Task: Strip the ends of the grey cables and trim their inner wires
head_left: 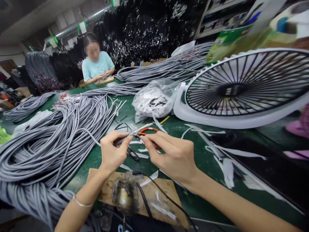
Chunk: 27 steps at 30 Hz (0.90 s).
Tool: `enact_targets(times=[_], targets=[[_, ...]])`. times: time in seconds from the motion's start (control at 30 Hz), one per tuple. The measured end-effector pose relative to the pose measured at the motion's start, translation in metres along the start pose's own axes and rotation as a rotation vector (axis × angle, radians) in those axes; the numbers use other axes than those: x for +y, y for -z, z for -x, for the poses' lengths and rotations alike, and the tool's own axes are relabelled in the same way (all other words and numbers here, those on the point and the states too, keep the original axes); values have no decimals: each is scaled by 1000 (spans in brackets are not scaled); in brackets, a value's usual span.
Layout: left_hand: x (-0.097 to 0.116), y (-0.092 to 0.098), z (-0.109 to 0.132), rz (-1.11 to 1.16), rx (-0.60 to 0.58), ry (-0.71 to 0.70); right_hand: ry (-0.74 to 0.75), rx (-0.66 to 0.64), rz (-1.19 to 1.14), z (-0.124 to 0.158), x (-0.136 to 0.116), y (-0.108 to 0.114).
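Note:
My left hand (113, 148) is closed around the end of a grey cable (89, 131), with thumb and forefinger pinching near its tip. White strands (146, 126) stick out beyond the fingers. Close beside it, my right hand (172, 154) is closed in a pinch at the cable's end; a small dark bit shows at its fingertips, too small to name. A tool with orange loop handles (149, 129) lies on the table just behind the right fingers, partly hidden by them. Under the hands lies a black-handled tool (133, 154), whose kind I cannot make out.
A large heap of grey cables (62, 138) covers the left. Ahead sits a clear bag of white strips (154, 100); a fan (231, 90) stands at right. A board (166, 190) with a metal device (125, 196) is nearest me. A co-worker (98, 64) sits across the green table.

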<state>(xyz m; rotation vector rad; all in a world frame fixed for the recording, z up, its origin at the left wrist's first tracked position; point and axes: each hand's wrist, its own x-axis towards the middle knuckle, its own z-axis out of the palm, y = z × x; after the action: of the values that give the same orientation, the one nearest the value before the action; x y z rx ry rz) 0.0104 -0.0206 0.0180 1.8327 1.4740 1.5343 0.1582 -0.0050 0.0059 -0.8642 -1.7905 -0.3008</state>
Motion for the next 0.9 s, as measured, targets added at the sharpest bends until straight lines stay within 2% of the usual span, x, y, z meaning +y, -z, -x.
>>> enact_targets(times=[0.17, 0.3, 0.47, 0.53, 0.63, 0.73, 0.8, 0.83, 0.9], targets=[[4, 0, 2, -87, 15, -190, 27, 4, 47, 1, -4, 0], [4, -1, 3, -147, 12, -274, 11, -7, 46, 1, -5, 0], [5, -2, 6, -236, -5, -386, -212, -120, -216, -3, -6, -1], [5, -3, 8, -264, 3, -407, -256, -113, -267, -3, -8, -3], [1, -4, 9, -271, 22, -377, -166, -11, -221, 1, -15, -3], [-11, -5, 5, -339, 0, -244, 79, 41, -247, 6, -26, 0], [-18, -5, 1, -370, -38, -128, 246, 29, -327, 7, -30, 3], [-19, -4, -1, -351, -43, -88, 229, 41, -329, 7, -29, 4], [-17, -2, -2, -273, 4, -76, 67, 37, -239, 4, -24, 4]])
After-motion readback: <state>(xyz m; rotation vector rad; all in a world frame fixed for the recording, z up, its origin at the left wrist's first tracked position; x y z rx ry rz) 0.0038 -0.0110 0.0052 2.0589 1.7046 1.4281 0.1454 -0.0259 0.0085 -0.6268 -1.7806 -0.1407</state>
